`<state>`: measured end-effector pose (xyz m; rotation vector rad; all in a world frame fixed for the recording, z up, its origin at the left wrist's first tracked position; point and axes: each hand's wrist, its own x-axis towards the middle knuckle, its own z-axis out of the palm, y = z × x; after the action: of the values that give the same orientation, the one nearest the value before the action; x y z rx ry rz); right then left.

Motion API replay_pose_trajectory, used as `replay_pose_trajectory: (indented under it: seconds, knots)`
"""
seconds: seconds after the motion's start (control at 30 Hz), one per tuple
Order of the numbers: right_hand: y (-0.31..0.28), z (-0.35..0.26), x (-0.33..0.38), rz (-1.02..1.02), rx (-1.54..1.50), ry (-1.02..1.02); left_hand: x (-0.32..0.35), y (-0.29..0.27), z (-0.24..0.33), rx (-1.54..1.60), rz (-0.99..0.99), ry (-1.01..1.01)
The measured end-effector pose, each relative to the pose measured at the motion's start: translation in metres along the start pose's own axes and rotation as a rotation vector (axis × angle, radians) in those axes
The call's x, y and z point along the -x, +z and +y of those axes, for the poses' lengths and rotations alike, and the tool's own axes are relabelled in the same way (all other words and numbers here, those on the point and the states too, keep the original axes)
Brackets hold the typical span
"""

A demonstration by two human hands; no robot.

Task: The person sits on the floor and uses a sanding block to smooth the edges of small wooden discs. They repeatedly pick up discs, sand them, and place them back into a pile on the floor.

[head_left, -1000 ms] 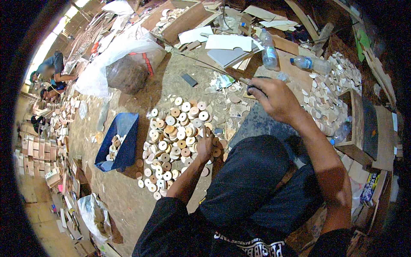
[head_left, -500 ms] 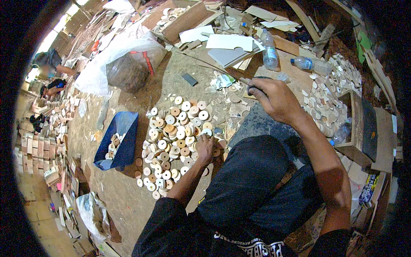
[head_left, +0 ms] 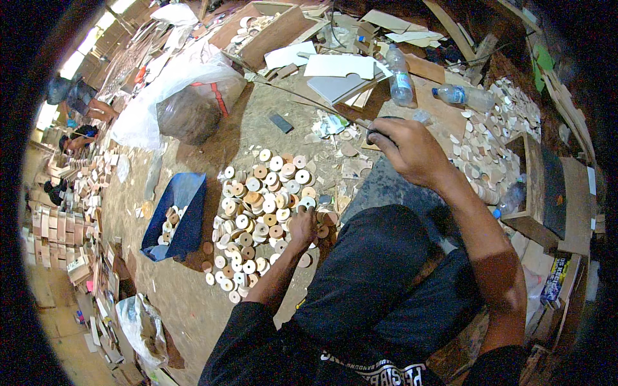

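Note:
My left hand [head_left: 302, 228] is at the right side of a heap of round wooden discs [head_left: 262, 219], each with a hole in its middle. Its fingers are bent and closed around a pale disc [head_left: 307, 202] at their tips; the hand itself partly hides the grip. My right hand [head_left: 412, 149] is raised above a dark, speckled block [head_left: 380, 193] beside my knee. Its fingers wrap round the near end of a long thin rod [head_left: 302, 95], which slants away to the far left.
Left of the heap stands a blue open container [head_left: 168, 238] with some discs inside. Beyond it lies a white plastic sack [head_left: 187, 109]. Bottles [head_left: 400, 80], white boards [head_left: 341, 65] and scrap discs [head_left: 489, 148] lie far and right. Another person [head_left: 84, 100] is at the far left.
My left fingers, stretched over the heap before, are now more bent, with a pale disc at their tips. My right hand keeps its hold on the rod. The view has shifted slightly.

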<state>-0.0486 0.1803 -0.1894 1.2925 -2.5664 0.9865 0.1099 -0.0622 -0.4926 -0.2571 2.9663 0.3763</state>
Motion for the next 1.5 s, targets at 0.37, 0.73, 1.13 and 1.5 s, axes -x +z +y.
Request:
replay_pose_trajectory:
  seconds: [0.37, 0.73, 1.13, 1.5]
  knots:
    - [0.004, -0.001, -0.006, 0.012, 0.003, -0.011, -0.035, -0.001, -0.003, 0.040, 0.177, 0.085]
    - [0.002, 0.001, -0.004, -0.054, 0.021, 0.048, -0.052, 0.017, -0.008, 0.120, 0.066, -0.072]
    - [-0.004, -0.012, -0.004, -0.028, -0.038, 0.003, -0.045, 0.018, -0.002, 0.031, 0.224, -0.051]
    - [0.010, -0.007, -0.009, -0.045, -0.006, 0.009, -0.044, 0.015, -0.005, 0.016, 0.243, 0.069]
